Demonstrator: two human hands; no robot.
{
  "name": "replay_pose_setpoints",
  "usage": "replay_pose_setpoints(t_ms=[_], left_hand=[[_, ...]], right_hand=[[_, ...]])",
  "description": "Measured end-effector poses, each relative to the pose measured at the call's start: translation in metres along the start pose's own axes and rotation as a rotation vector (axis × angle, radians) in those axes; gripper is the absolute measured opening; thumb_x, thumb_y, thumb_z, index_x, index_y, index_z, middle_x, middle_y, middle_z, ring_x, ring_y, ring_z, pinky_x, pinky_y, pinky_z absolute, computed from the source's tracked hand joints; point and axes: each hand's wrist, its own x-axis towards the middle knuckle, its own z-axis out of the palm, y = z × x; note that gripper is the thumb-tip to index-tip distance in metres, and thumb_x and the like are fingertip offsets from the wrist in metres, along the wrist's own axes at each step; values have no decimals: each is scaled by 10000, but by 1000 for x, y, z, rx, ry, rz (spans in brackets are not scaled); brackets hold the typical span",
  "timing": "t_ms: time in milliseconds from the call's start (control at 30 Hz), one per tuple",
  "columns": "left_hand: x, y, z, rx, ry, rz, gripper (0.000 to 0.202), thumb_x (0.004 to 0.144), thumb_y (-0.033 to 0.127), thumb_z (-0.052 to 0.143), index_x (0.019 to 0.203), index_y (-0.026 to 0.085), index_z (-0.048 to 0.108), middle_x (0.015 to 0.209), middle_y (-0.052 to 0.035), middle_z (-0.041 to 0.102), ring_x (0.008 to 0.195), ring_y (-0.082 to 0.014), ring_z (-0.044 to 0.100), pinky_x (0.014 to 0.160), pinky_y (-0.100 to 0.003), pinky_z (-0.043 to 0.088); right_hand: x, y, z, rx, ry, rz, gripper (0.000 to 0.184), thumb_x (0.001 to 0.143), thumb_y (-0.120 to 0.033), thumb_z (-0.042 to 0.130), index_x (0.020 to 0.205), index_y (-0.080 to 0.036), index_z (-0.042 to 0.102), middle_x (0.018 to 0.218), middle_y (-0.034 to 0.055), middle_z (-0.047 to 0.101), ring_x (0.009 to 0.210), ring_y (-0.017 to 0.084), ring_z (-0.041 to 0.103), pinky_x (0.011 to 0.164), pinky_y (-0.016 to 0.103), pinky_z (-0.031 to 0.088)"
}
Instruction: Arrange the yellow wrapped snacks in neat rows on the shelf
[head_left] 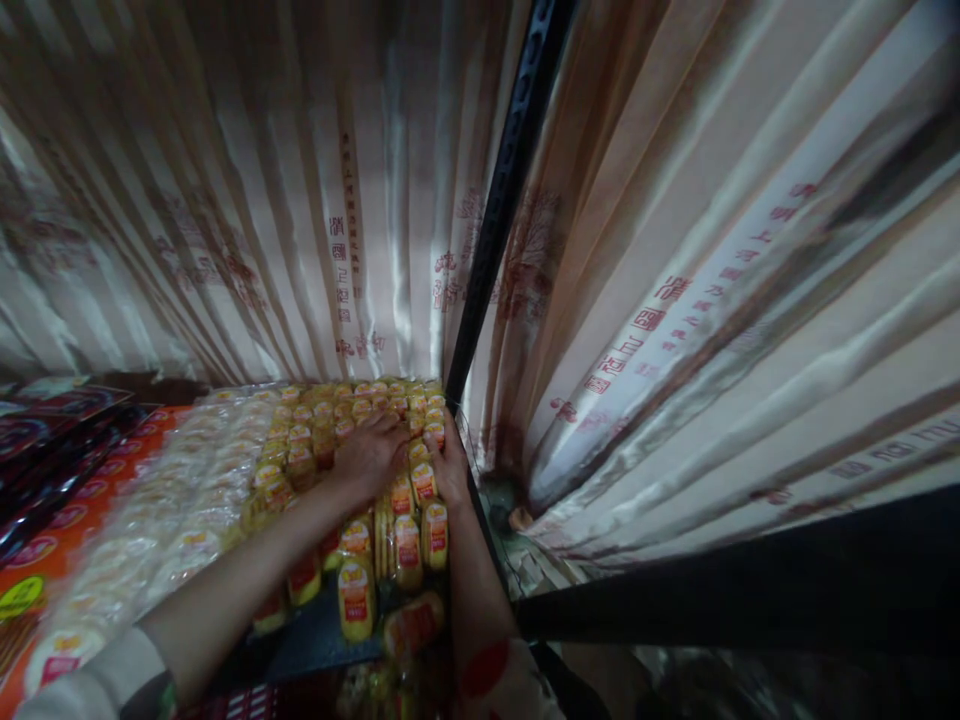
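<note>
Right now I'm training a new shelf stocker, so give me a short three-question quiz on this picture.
1. True or false: the left hand and the right hand both rest on the yellow packets.
2. Where does the black post stand? A) left of the left hand B) just right of the right hand C) across both wrists
3. Fill in: the pale packets left of the yellow ones are wrapped in ____ film.
Key: 1 true; 2 B; 3 clear.
</note>
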Motion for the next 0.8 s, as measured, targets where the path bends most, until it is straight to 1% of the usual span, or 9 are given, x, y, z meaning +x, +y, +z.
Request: replay_pose_setpoints(t_ms=[100, 167, 300, 433, 500, 600, 733, 800], left_hand=[[-12, 9, 0, -10, 9, 17, 218, 892, 231, 407, 907, 184, 620, 966, -62, 589, 999, -198, 484, 915, -354, 415], [-14, 12, 0, -16, 1, 10, 228, 897, 245, 402, 945, 187, 618, 1000, -66, 585, 1021, -203, 478, 923, -363, 416], [-11, 19, -1, -15, -29, -8, 248, 897, 255, 397, 999, 180, 610, 1033, -75, 585, 1051, -214, 468, 960, -373, 395], [-6, 23, 4, -13, -26, -75, 256, 878, 272, 428, 1046, 162, 586, 1074, -87, 575, 1110, -230, 446, 1014, -395, 349], [-6, 23, 9, -21, -25, -98, 250, 877, 287, 428, 1017, 166, 596, 1064, -89, 580, 1110, -233, 447, 1016, -406, 345], [-7, 21, 13, -37, -1, -83, 253, 882, 286, 413, 1003, 172, 603, 1063, -88, 585, 1114, -233, 447, 1018, -415, 341], [-6, 20, 13, -68, -3, -71, 249, 875, 205, 398, 1001, 173, 610, 1037, -88, 596, 1086, -219, 467, 1015, -414, 349], [-5, 20, 11, -75, -8, -64, 257, 850, 143, 405, 996, 163, 615, 1038, -92, 596, 1086, -216, 464, 1008, -391, 360]], right_hand=[[1, 0, 3, -42, -36, 35, 604, 883, -477, 383, 1412, -200, 295, 1459, 57, 330, 1363, 204, 253, 1129, 418, 188], [2, 1, 5, -59, -46, 44, 606, 895, -488, 341, 1420, -191, 277, 1476, 57, 293, 1379, 193, 208, 1140, 417, 145], [4, 1, 6, -81, -70, 71, 632, 900, -508, 307, 1433, -173, 243, 1494, 63, 246, 1387, 186, 178, 1144, 415, 119], [5, -2, 2, -14, -87, 124, 627, 893, -527, 317, 1423, -196, 272, 1501, 47, 230, 1394, 185, 149, 1145, 428, 94], [5, -3, 1, 43, -81, 142, 608, 888, -529, 337, 1411, -221, 302, 1494, 33, 250, 1393, 181, 154, 1144, 435, 95], [6, -2, -1, 114, -56, 125, 577, 885, -521, 362, 1390, -242, 346, 1470, 19, 310, 1385, 171, 188, 1142, 432, 113], [5, -2, -4, 155, -31, 157, 591, 870, -538, 377, 1387, -252, 354, 1454, 5, 338, 1372, 173, 230, 1132, 425, 170], [4, -4, -6, 143, -15, 187, 600, 865, -545, 378, 1388, -252, 354, 1455, 4, 336, 1372, 179, 233, 1132, 424, 171]])
